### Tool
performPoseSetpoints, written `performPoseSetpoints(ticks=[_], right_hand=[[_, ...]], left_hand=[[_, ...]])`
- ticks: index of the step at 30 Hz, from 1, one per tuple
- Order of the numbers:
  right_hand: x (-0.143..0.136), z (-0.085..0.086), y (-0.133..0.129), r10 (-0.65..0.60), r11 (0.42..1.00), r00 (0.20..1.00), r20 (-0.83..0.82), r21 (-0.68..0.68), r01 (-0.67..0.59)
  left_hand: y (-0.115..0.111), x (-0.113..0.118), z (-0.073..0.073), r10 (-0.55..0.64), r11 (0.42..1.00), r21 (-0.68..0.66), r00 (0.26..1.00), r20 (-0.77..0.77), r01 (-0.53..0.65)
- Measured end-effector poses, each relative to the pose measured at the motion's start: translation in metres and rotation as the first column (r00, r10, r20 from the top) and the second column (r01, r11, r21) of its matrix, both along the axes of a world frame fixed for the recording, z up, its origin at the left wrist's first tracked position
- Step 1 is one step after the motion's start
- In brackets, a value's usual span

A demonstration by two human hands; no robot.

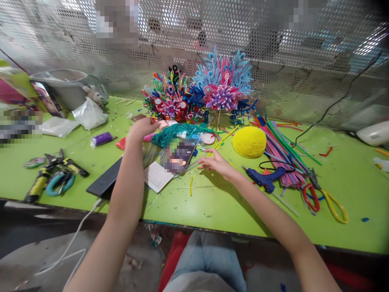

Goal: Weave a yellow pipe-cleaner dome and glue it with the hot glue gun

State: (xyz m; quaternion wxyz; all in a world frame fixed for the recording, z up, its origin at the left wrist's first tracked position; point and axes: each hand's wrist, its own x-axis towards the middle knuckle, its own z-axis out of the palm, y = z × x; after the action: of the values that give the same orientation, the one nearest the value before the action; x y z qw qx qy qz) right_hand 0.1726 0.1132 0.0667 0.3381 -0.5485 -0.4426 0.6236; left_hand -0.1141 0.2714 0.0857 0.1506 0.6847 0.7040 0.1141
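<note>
My left hand (143, 128) reaches over the back middle of the green table, fingers stretched to the right above small pink pieces. Beside it lies a tangle of teal yarn (178, 133). My right hand (217, 164) hovers with spread fingers, holding nothing, just right of a lit phone (182, 156). The phone leans on clutter behind a white keyboard-like pad (157, 177). Nearby are a yellow dome (249, 142), a round white disc (208, 138) and a short yellow strip (191, 186). A blue glue gun (267, 178) rests right of my right hand.
Pipe-cleaner flower pieces, one blue and pink (225, 85), one multicoloured (170, 99), stand along the perforated metal screen. Pipe cleaners (284, 156) and scissors (323, 194) lie right. Pliers (59, 162), a dark slab (105, 178) with a white cable and a grey bucket (68, 91) are left.
</note>
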Motion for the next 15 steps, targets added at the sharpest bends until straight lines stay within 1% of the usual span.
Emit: performPoseSetpoints(ticks=[2, 5, 8, 11, 13, 15], right_hand=[[0.007, -0.004, -0.015, 0.012, 0.999, 1.000, -0.021, 0.050, -0.010], [0.014, -0.009, -0.030, 0.023, 0.995, 0.999, -0.031, 0.093, -0.020], [0.018, -0.014, -0.035, 0.020, 0.992, 0.998, -0.055, 0.124, -0.013], [0.018, -0.020, -0.035, 0.002, 0.989, 0.996, -0.092, 0.146, 0.011], [0.016, -0.024, -0.035, -0.012, 0.987, 0.994, -0.112, 0.155, 0.030], [0.015, -0.027, -0.035, -0.021, 0.985, 0.992, -0.128, 0.169, 0.043]], left_hand=[[0.005, -0.002, -0.011, -0.001, 0.998, -0.067, 0.995, -0.102, -0.006], [0.011, 0.006, -0.029, -0.010, 0.993, -0.116, 0.995, -0.103, -0.002], [0.014, 0.013, -0.042, 0.042, 0.992, -0.111, 0.994, -0.100, -0.053], [0.015, 0.012, -0.044, 0.093, 0.992, -0.077, 0.995, -0.045, -0.096], [0.016, 0.008, -0.041, 0.110, 0.993, -0.051, 0.993, 0.043, -0.107], [0.016, 0.005, -0.037, 0.123, 0.992, -0.019, 0.978, 0.167, -0.122]])
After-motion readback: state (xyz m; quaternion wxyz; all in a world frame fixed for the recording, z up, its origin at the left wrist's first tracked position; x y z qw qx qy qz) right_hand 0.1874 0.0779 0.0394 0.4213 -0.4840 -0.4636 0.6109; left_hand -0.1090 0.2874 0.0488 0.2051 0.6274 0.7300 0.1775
